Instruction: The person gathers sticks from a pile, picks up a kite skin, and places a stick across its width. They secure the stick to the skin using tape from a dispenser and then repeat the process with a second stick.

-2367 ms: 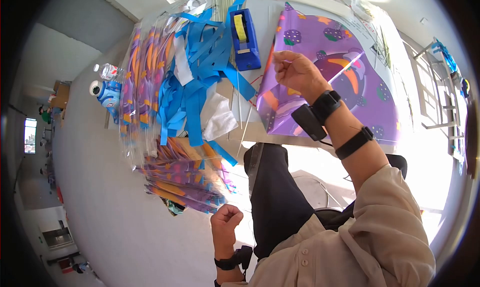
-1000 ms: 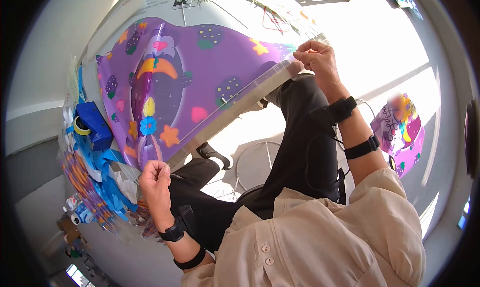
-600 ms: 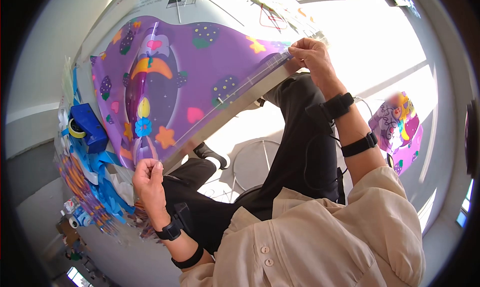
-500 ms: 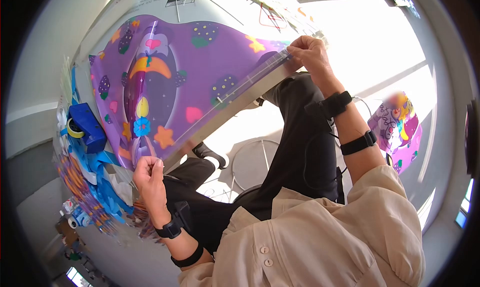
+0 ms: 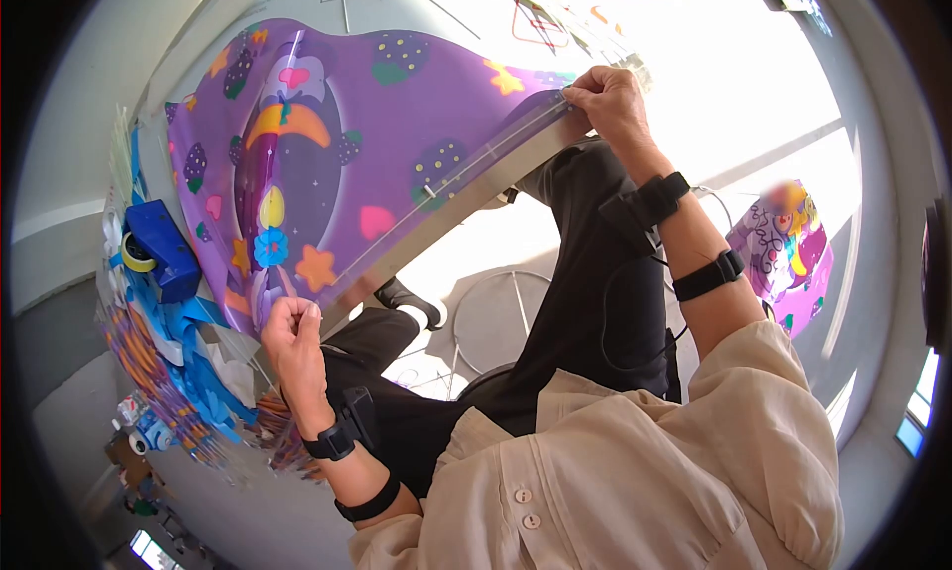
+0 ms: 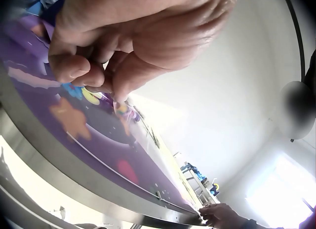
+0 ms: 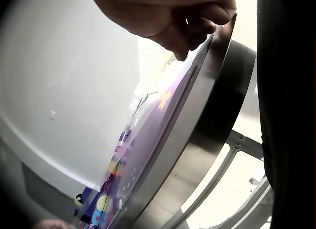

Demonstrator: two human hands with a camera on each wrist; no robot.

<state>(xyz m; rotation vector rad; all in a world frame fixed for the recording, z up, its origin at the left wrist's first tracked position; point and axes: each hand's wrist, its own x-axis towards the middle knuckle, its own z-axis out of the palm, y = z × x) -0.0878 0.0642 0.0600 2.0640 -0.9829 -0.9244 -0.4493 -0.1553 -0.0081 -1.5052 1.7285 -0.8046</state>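
Observation:
A purple printed plastic sheet, with strawberries, stars and hearts on it, lies over the table. Along its near edge runs a thin white rod with a small white fitting. My left hand, at the sheet's near left corner, pinches one end of what looks like a narrow strip of clear tape. At the far right corner, my right hand pinches the other end. The strip is hard to see and stretches close over the edge. In the left wrist view, thumb and fingers meet just above the sheet.
The table's metal edge runs in front of my legs. At the left stand a blue tape dispenser, blue strips and bagged printed bundles. Thin sticks lie at the back. Another printed sheet is low at the right.
My right hand has come from beside the tape dispenser to the right corner, and my left hand from below the table edge to the left corner. Lately both hands shift only slightly.

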